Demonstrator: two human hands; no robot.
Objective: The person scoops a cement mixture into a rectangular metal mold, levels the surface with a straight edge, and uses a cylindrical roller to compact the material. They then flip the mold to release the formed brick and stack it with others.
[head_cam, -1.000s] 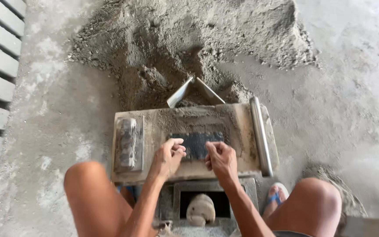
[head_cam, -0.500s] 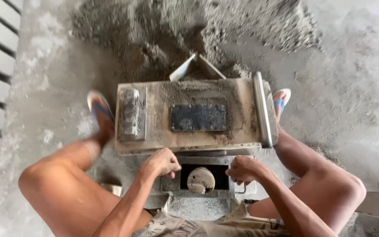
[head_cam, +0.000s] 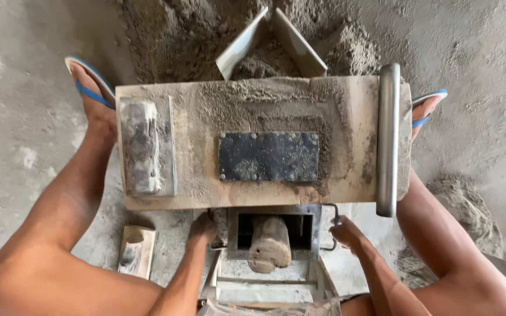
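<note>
A: Metal frame (head_cam: pixel 273 234), that dark box with the rectangular opening: it sits just below the near edge of the sandy wooden board (head_cam: pixel 253 143), about midway along it, and your hands flank it.

B: What is each hand doing?

A: Your left hand (head_cam: pixel 202 228) is curled against the frame's left side, right under the board's near edge. The fingers tuck out of sight there, so I cannot tell whether you grip anything. Your right hand (head_cam: pixel 346 233) is loosely closed at the thin wire handle (head_cam: pixel 330 225) on the frame's right side, fingertips touching it; a firm hold I cannot confirm.

B: And inside the opening?

A: A stubby wooden peg (head_cam: pixel 269 243) stands in it and pokes out toward you.

B: What lies on the board?

A: A dark riveted metal plate (head_cam: pixel 268 156) sits near the centre, dusted with sand. A mortar-crusted block (head_cam: pixel 146 146) lies along the left edge. A round metal bar (head_cam: pixel 387 137) runs along the right edge and overhangs the near right corner.

B: Beyond it?

A: At the far edge a shovel blade (head_cam: pixel 270 44) rests in the grey sand heap (head_cam: pixel 188 35). Your sandalled feet (head_cam: pixel 92 88) stand past the left and right edges. A small wooden piece (head_cam: pixel 136 251) lies on the floor near the near left corner.
</note>
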